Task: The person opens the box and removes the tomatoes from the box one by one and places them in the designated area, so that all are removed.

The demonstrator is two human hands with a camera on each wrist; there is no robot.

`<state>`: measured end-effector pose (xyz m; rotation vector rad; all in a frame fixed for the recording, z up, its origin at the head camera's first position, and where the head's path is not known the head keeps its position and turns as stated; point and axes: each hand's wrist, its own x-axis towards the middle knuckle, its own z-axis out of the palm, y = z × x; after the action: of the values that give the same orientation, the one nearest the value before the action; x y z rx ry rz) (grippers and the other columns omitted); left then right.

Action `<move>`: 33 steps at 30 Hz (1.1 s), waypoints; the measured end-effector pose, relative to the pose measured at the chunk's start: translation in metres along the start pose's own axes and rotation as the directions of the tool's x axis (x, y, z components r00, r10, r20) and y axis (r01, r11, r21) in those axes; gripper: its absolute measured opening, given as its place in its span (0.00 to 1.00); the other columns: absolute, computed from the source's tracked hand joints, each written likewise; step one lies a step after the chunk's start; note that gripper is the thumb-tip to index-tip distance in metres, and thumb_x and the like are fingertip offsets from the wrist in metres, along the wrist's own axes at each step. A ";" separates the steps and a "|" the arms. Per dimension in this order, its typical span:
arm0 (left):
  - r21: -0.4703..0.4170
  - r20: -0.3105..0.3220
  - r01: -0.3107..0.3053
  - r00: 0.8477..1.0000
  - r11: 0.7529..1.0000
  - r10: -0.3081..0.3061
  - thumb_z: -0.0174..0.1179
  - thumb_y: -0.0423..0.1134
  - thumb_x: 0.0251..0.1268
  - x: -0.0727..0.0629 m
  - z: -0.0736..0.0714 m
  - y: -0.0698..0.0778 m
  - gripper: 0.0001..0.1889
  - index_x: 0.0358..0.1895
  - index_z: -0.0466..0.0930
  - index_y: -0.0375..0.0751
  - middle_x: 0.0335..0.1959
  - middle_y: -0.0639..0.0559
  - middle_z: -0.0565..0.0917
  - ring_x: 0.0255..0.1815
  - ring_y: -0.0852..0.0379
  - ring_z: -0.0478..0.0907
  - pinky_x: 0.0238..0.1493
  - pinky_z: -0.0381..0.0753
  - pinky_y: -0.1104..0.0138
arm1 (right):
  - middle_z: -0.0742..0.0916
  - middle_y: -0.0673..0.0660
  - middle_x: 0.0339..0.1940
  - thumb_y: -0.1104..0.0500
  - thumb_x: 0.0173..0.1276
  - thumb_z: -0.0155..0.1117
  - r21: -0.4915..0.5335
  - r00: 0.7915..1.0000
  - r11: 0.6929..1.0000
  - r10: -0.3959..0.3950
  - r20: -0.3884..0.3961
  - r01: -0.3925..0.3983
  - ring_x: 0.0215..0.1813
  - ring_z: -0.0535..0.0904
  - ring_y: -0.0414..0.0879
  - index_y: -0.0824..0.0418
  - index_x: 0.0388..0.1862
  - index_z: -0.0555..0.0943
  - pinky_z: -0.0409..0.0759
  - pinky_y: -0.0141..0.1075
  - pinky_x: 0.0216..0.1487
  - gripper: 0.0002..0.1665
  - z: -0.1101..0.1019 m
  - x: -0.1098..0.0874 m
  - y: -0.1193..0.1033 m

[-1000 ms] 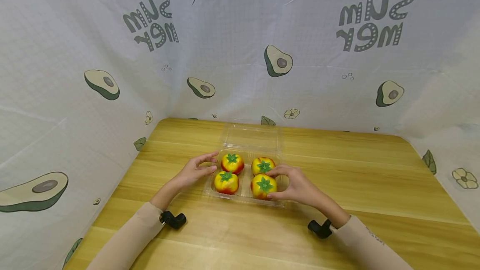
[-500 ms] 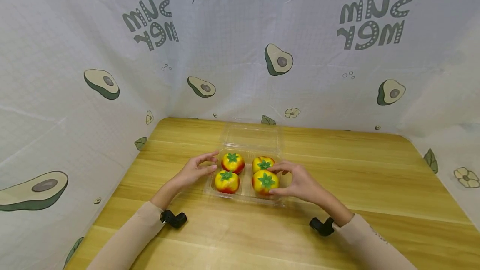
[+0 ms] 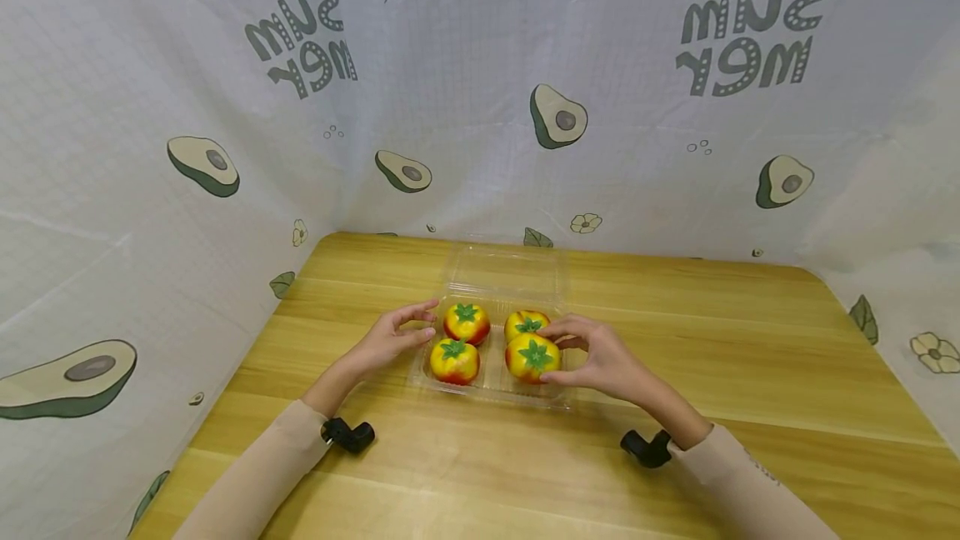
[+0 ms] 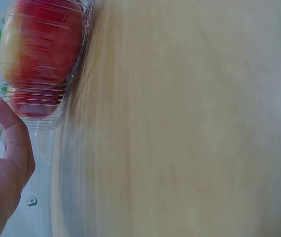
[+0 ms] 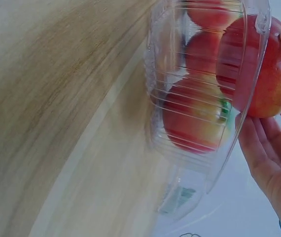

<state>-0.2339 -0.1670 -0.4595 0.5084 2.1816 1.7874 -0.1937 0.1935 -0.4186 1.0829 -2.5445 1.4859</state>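
A clear plastic clamshell box [image 3: 491,392] lies with its lid folded back on the table, and several yellow-red persimmons with green leafy tops are at it. My right hand [image 3: 600,358] grips the front right persimmon [image 3: 531,361] between thumb and fingers. In the right wrist view this held persimmon [image 5: 273,79] sticks up past the box rim, above another persimmon [image 5: 192,116] inside. The back right persimmon [image 3: 525,322] is partly hidden behind it. My left hand [image 3: 386,344] pinches the left rim of the box, beside the front left persimmon [image 3: 453,362] and the back left persimmon [image 3: 467,325].
The box's transparent lid [image 3: 506,271] lies toward the back edge of the wooden table [image 3: 480,473]. A white curtain [image 3: 480,107] printed with avocados hangs behind and along the sides. Black wrist cameras sit on both wrists.
My right hand has lifted the front right persimmon up from its place in the box, moving slightly away from me. My left hand stays at the left rim.
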 end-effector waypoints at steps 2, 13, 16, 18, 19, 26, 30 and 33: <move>-0.002 0.000 0.001 1.000 1.000 -0.001 0.58 0.34 0.74 0.000 0.000 0.000 0.29 0.74 0.63 0.33 0.63 0.32 0.72 0.62 0.37 0.74 0.53 0.82 0.64 | 0.83 0.63 0.52 0.68 0.49 0.82 0.007 1.000 1.000 0.009 -0.001 -0.009 0.49 0.82 0.55 0.69 0.53 0.82 0.85 0.42 0.50 0.30 -0.001 -0.001 -0.001; 0.000 0.002 0.003 1.000 1.000 -0.003 0.58 0.35 0.74 -0.001 -0.001 -0.002 0.29 0.74 0.63 0.33 0.63 0.32 0.72 0.60 0.38 0.76 0.56 0.81 0.58 | 0.83 0.62 0.53 0.67 0.50 0.82 0.031 1.000 0.999 0.013 -0.006 -0.013 0.51 0.81 0.56 0.69 0.54 0.82 0.85 0.44 0.51 0.31 -0.010 -0.003 -0.003; 0.003 0.008 -0.003 1.000 1.000 0.003 0.58 0.35 0.74 -0.001 -0.002 -0.003 0.29 0.74 0.63 0.33 0.63 0.32 0.72 0.60 0.38 0.76 0.56 0.82 0.58 | 0.83 0.63 0.53 0.67 0.51 0.82 0.036 1.000 0.999 0.011 -0.007 -0.011 0.51 0.81 0.56 0.69 0.55 0.82 0.84 0.45 0.51 0.31 -0.014 -0.003 0.000; 0.006 0.012 -0.006 1.000 1.000 0.006 0.59 0.36 0.74 0.000 -0.002 -0.003 0.29 0.74 0.63 0.33 0.63 0.33 0.72 0.60 0.39 0.76 0.55 0.82 0.59 | 0.83 0.63 0.53 0.67 0.51 0.81 0.039 1.000 0.999 0.009 -0.011 -0.009 0.51 0.81 0.57 0.69 0.55 0.82 0.84 0.44 0.51 0.30 -0.017 -0.004 0.002; 0.007 0.013 -0.004 1.000 1.000 0.004 0.59 0.36 0.74 0.000 -0.003 -0.003 0.29 0.74 0.63 0.33 0.63 0.33 0.72 0.59 0.39 0.77 0.55 0.82 0.60 | 0.83 0.64 0.53 0.67 0.51 0.81 0.044 1.000 0.999 0.008 -0.012 -0.008 0.51 0.81 0.57 0.70 0.55 0.82 0.84 0.44 0.51 0.30 -0.018 -0.004 0.003; -0.008 0.010 0.015 1.000 1.000 -0.015 0.59 0.37 0.74 0.000 -0.003 -0.004 0.30 0.75 0.64 0.37 0.63 0.35 0.72 0.59 0.40 0.77 0.55 0.82 0.62 | 0.83 0.65 0.55 0.71 0.52 0.79 0.063 1.000 0.998 0.018 -0.020 -0.017 0.54 0.81 0.49 0.71 0.55 0.81 0.84 0.37 0.51 0.30 -0.029 -0.006 0.008; -0.020 0.009 0.012 1.000 1.000 -0.011 0.60 0.37 0.73 0.000 -0.004 -0.005 0.30 0.75 0.64 0.36 0.63 0.34 0.72 0.59 0.40 0.77 0.55 0.82 0.62 | 0.83 0.66 0.55 0.71 0.52 0.79 0.072 0.999 0.997 0.034 -0.026 -0.032 0.53 0.80 0.44 0.71 0.55 0.81 0.83 0.35 0.52 0.29 -0.035 -0.007 0.010; -0.025 0.010 0.012 1.000 1.000 -0.012 0.60 0.37 0.73 0.001 -0.004 -0.005 0.30 0.75 0.64 0.36 0.63 0.34 0.72 0.59 0.40 0.77 0.55 0.82 0.62 | 0.83 0.66 0.55 0.71 0.53 0.78 0.077 0.999 0.996 0.037 -0.027 -0.035 0.53 0.80 0.45 0.71 0.55 0.81 0.83 0.35 0.52 0.29 -0.038 -0.007 0.011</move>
<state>-0.2365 -0.1707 -0.4638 0.4969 2.1486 1.7993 -0.2070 0.2298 -0.4086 1.0209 -2.5210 1.6072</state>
